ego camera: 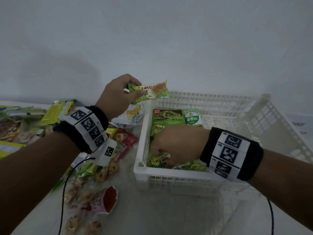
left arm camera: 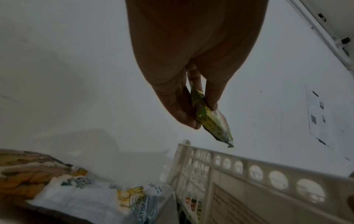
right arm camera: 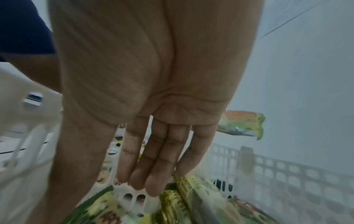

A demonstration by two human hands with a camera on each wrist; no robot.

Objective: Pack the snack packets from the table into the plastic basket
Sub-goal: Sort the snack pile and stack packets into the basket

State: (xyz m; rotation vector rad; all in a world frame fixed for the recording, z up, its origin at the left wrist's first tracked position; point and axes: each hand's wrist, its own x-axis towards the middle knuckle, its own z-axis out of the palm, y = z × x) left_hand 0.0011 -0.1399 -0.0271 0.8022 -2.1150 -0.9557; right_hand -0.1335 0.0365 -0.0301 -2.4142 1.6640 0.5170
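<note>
My left hand (ego camera: 133, 92) pinches a green Apollo pandan layer cake packet (ego camera: 152, 92) by one end, in the air over the far left corner of the white plastic basket (ego camera: 169, 175). In the left wrist view the packet (left arm camera: 212, 121) hangs between thumb and fingers above the basket rim (left arm camera: 249, 168). My right hand (ego camera: 162, 155) is inside the basket at its near left corner. Its straight fingers (right arm camera: 145, 184) touch green pandan packets (right arm camera: 187, 191) lying there. More green packets (ego camera: 167, 116) lie along the basket's left side.
Loose packets lie on the table left of the basket: a white banana-chip bag (ego camera: 133, 114), a red packet (ego camera: 125, 139), yellow packets (ego camera: 55, 112) and a clear bag of ring biscuits (ego camera: 88, 195). A paper sheet (ego camera: 299, 126) lies to the right. A white wall stands behind.
</note>
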